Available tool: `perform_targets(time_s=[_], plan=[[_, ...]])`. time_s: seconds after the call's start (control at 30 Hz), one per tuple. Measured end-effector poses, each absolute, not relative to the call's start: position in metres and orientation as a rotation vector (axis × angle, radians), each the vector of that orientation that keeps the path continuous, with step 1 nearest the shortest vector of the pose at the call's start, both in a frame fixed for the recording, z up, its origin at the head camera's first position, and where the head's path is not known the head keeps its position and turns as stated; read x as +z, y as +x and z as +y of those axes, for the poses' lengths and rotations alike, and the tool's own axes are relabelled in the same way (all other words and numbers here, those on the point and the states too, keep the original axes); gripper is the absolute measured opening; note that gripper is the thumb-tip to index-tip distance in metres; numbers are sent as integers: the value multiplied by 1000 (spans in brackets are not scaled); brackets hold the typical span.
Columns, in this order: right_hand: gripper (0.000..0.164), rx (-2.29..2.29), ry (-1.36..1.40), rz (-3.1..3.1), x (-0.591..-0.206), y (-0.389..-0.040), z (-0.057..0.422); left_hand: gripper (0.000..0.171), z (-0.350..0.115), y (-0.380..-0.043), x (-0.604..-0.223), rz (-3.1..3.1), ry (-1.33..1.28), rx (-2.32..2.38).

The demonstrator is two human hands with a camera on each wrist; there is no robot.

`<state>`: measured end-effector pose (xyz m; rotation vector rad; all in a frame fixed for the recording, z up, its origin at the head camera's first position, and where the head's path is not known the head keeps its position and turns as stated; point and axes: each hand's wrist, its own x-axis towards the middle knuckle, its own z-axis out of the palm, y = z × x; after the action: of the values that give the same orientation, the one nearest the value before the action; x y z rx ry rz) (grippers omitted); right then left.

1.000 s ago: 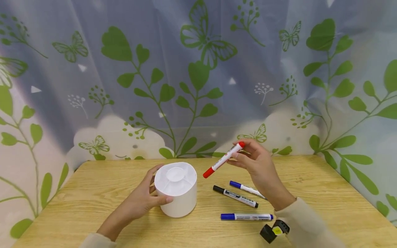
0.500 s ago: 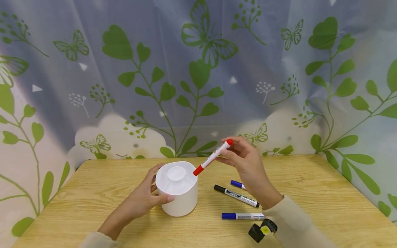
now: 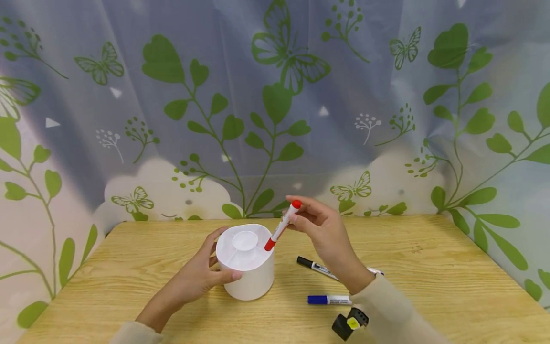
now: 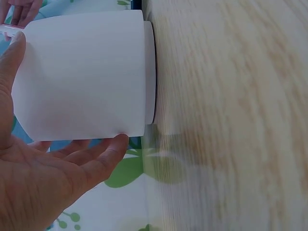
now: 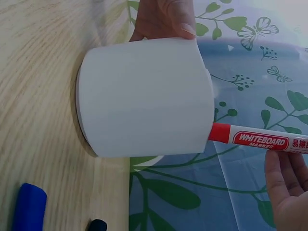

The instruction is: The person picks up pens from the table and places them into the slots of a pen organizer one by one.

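Observation:
A white round pen holder (image 3: 251, 282) with inner dividers and a small central cup stands upright on the table. My left hand (image 3: 195, 274) grips it from the left, thumb at the front and fingers curled behind, as the left wrist view also shows. In my right hand (image 3: 320, 229) a red whiteboard marker (image 3: 282, 225) is pinched between thumb and fingers near its upper end. The marker slants down to the left, its red cap (image 5: 220, 132) right at the holder's right rim in the right wrist view.
On the wooden table (image 3: 429, 267) lie a black marker (image 3: 318, 268) and a blue-capped marker (image 3: 328, 300), partly covered by the right forearm. Another marker's end (image 3: 375, 271) shows behind the wrist. A black wrist device (image 3: 350, 324) sits by the right sleeve. A leaf-patterned curtain (image 3: 275, 119) hangs behind.
My right hand has carried the red marker leftward, from beside the pen holder to over its right rim, and the marker stands steeper. My left hand keeps its grip on the holder.

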<state>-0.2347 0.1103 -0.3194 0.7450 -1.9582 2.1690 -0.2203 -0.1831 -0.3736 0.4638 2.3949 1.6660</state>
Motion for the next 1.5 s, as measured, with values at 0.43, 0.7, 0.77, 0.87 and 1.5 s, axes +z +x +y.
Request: perform_targets(time_s=[0.43,0.7,0.77,0.87,1.5], plan=[[34,1987,737,-2114,-336,-237,95,104,-189,-222,-373,2408,452,1642],[35,1978,748,-2178,-345,-237,92,101,-192,-222,-371,2401,467,1636],[35,1984,735,-2204,-346,-237,91,101,-193,-222,-371,2396,468,1634],[35,1996,719,-2230,-349,-238,89,100,-194,-222,-371,2396,470,1630],[29,1851,716,-2316,-359,-240,84,97,-197,-221,-369,2425,492,1586]])
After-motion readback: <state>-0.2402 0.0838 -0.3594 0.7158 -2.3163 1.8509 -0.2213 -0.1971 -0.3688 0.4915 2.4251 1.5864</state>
